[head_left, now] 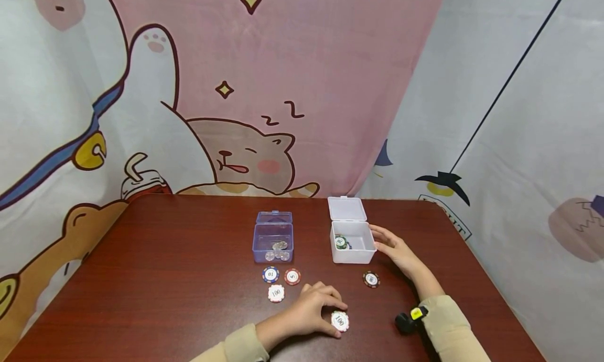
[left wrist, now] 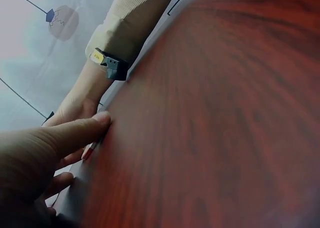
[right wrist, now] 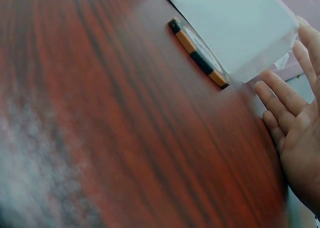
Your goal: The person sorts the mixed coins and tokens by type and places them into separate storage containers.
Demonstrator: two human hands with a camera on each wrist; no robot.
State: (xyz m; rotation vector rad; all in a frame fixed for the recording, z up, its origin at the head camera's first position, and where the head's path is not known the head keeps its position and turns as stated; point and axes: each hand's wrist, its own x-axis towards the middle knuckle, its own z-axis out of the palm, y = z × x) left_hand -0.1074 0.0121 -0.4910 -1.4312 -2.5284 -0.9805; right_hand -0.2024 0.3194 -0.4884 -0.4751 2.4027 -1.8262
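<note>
My left hand (head_left: pixel 332 312) is curled over a white chip marked 100 (head_left: pixel 340 321) near the table's front edge, with thumb and fingers pinching its rim. In the left wrist view only a finger (left wrist: pixel 75 133) pressed to the table shows clearly. My right hand (head_left: pixel 383 239) lies with straight fingers (right wrist: pixel 285 95) against the right wall of an open white box (head_left: pixel 351 249) that holds a green chip (head_left: pixel 341 241). A black and orange chip (head_left: pixel 371 279) (right wrist: pixel 197 53) lies flat just in front of that box (right wrist: pixel 235 23).
An open blue box (head_left: pixel 273 242) with several coins stands left of the white box. In front of it lie a blue chip (head_left: pixel 270 274), a red chip (head_left: pixel 292 276) and another white chip (head_left: pixel 276 293). A cartoon cloth hangs behind the brown table (head_left: pixel 165 257).
</note>
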